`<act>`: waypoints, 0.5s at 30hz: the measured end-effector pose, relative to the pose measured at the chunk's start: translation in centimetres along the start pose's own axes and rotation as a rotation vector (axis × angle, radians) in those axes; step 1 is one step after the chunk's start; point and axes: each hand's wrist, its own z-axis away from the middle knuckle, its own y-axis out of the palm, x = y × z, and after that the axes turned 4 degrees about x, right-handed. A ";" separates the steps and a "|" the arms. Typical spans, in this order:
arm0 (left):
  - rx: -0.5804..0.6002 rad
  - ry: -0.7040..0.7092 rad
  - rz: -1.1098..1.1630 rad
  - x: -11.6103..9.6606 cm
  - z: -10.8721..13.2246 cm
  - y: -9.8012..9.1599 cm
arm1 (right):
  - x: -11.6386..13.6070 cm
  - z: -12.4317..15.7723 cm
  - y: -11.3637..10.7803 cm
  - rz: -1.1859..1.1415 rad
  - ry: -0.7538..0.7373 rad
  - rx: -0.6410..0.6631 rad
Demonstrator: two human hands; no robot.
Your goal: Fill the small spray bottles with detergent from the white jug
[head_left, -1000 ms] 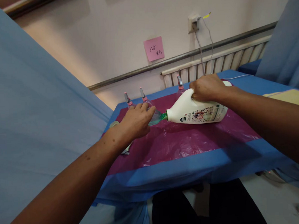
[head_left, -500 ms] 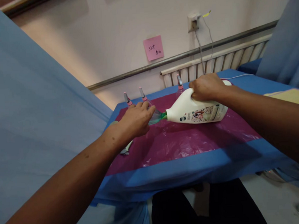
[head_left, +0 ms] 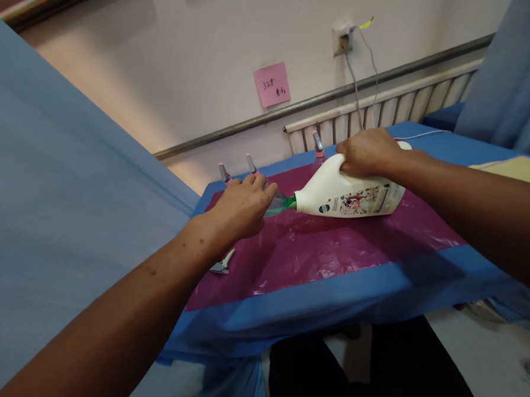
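Note:
A white jug (head_left: 349, 195) with a printed label lies tipped on its side above the purple plastic sheet (head_left: 321, 249), its green neck pointing left. My right hand (head_left: 367, 153) is closed round the jug's handle. The green neck meets a small clear container (head_left: 275, 206) that my left hand (head_left: 241, 207) is wrapped around; most of that container is hidden by my fingers. Greenish liquid shows inside the clear container.
Three small clear bottles with pink collars and grey pump tops (head_left: 224, 173) (head_left: 251, 163) (head_left: 318, 143) stand along the back of the sheet. A loose grey pump part (head_left: 221, 264) lies at the sheet's left edge. Blue cloth (head_left: 333, 304) covers the table; a radiator (head_left: 389, 106) runs behind.
Both hands with the jug and the clear container have risen slightly. The jug stays tipped toward the container.

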 end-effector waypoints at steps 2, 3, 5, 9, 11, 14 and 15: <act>-0.004 0.003 0.000 0.0 -0.1 -0.1 | 0.1 0.0 -0.1 0.043 0.026 0.008; -0.006 0.007 -0.004 0.0 -0.1 -0.1 | 0.2 0.1 -0.1 0.053 0.028 0.012; -0.010 0.012 -0.018 0.0 -0.2 -0.2 | 0.4 0.1 -0.3 0.063 0.030 0.020; -0.011 0.018 -0.041 -0.1 -0.4 -0.4 | 0.6 0.2 -0.4 0.056 0.033 0.017; -0.005 0.026 -0.048 -0.2 -0.4 -0.6 | 0.6 0.3 -0.5 0.058 0.033 0.023; 0.012 0.024 -0.051 -0.3 -0.4 -0.9 | 0.5 0.3 -0.4 0.047 0.029 0.020; 0.014 0.023 -0.047 -0.3 -0.4 -1.0 | 0.4 0.3 -0.3 0.024 0.014 0.015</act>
